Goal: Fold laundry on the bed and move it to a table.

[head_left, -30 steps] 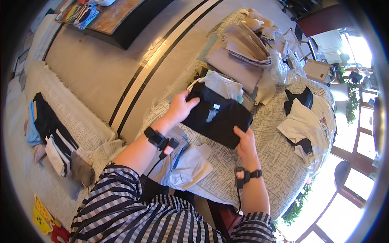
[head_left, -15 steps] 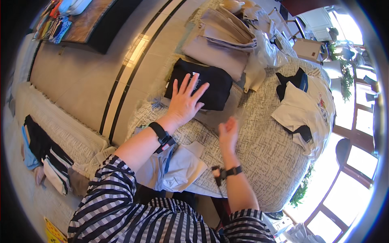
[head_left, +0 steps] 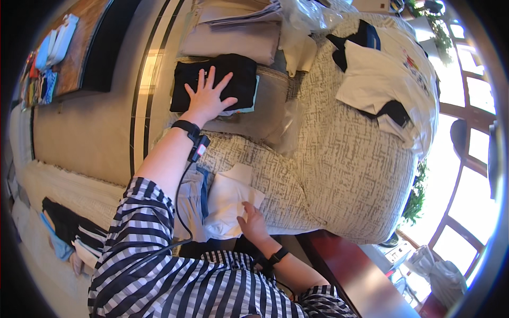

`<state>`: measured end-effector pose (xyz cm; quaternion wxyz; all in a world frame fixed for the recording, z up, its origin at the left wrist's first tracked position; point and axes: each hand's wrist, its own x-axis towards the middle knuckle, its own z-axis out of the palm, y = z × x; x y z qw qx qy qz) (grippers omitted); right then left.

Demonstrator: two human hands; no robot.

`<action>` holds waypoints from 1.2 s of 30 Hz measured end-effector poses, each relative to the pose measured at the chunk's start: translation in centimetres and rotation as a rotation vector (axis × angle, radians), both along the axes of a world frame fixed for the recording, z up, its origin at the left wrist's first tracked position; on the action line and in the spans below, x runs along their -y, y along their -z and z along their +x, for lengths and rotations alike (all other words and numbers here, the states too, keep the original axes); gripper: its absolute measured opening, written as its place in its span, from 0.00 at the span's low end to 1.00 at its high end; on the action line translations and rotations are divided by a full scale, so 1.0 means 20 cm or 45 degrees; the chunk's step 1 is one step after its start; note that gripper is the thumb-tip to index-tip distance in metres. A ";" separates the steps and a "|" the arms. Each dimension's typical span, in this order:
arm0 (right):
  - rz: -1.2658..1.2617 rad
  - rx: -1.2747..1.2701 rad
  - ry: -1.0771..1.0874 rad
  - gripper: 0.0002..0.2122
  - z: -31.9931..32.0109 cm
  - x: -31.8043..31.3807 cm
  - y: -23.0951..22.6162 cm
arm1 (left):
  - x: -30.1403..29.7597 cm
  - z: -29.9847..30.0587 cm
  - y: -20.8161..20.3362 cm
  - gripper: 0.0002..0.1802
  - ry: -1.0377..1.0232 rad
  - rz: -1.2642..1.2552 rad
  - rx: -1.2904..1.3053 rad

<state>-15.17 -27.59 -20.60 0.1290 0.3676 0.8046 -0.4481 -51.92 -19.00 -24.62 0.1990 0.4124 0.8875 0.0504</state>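
The left hand [head_left: 208,95] now lies flat, fingers spread, on the folded black cloth garment [head_left: 214,80], which half a second ago was nearer and is now set on the grey folded pile [head_left: 265,103] far from the body; it looks placed, not gripped. The right hand [head_left: 253,222] has come back close to the body and touches the crumpled white cloth garment [head_left: 228,204], fingers loosely open. Beyond the left hand lies a clear crinkled plastic bag [head_left: 305,13]; to its right, a white shirt with black trim [head_left: 382,79] on the speckled grey cover [head_left: 344,169].
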 end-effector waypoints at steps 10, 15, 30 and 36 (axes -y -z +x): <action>-0.080 0.058 0.437 0.16 0.45 -0.30 -0.24 | 0.62 0.25 -0.33 0.22 -0.294 0.569 0.443; -0.055 0.171 0.213 0.13 0.64 -0.40 -0.46 | 1.20 0.56 -0.56 0.15 -0.395 0.407 0.573; 1.561 -0.316 0.179 0.19 0.24 -2.30 -1.13 | 1.66 1.72 -1.16 0.17 -0.995 0.079 0.350; 1.506 -0.230 -0.054 0.10 0.37 -2.58 -1.11 | 1.49 1.99 -1.30 0.17 -0.983 -0.031 0.428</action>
